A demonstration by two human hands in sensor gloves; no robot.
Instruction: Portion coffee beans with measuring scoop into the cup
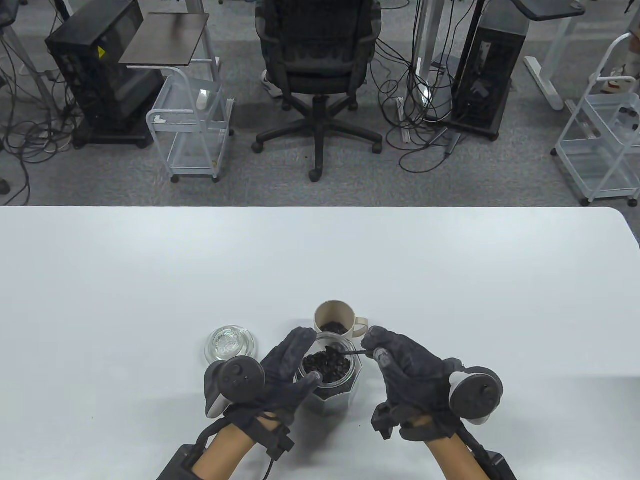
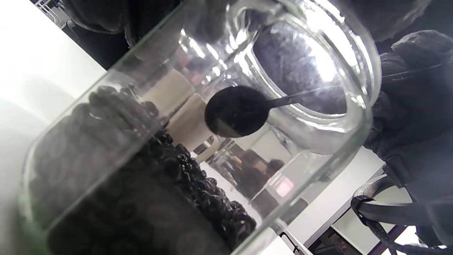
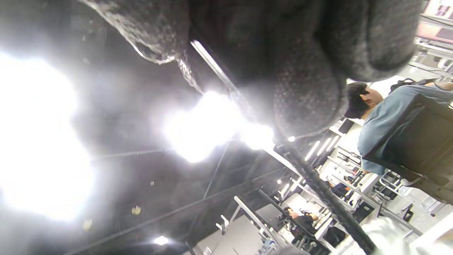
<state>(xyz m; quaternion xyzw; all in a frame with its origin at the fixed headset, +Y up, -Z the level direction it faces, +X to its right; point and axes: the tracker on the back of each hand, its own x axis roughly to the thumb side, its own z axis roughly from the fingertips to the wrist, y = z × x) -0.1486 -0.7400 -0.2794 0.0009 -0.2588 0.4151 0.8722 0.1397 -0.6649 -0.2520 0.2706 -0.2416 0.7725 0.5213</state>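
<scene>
A glass jar [image 1: 332, 382] of dark coffee beans [image 1: 326, 369] stands near the table's front edge. My left hand [image 1: 285, 372] grips it from the left, fingers curled round its wall. My right hand [image 1: 400, 357] pinches the thin handle of a black measuring scoop [image 1: 342, 351], whose bowl sits in the jar's mouth over the beans. In the left wrist view the scoop bowl [image 2: 236, 111] shows through the jar glass [image 2: 318, 148] above the beans [image 2: 134, 184]. A beige cup [image 1: 336, 320] with some beans in it stands just behind the jar.
The jar's glass lid [image 1: 229, 344] lies on the table to the left of the jar. The white table [image 1: 150, 280] stretches wide on both sides. An office chair [image 1: 318, 65] and carts stand on the floor beyond its far edge.
</scene>
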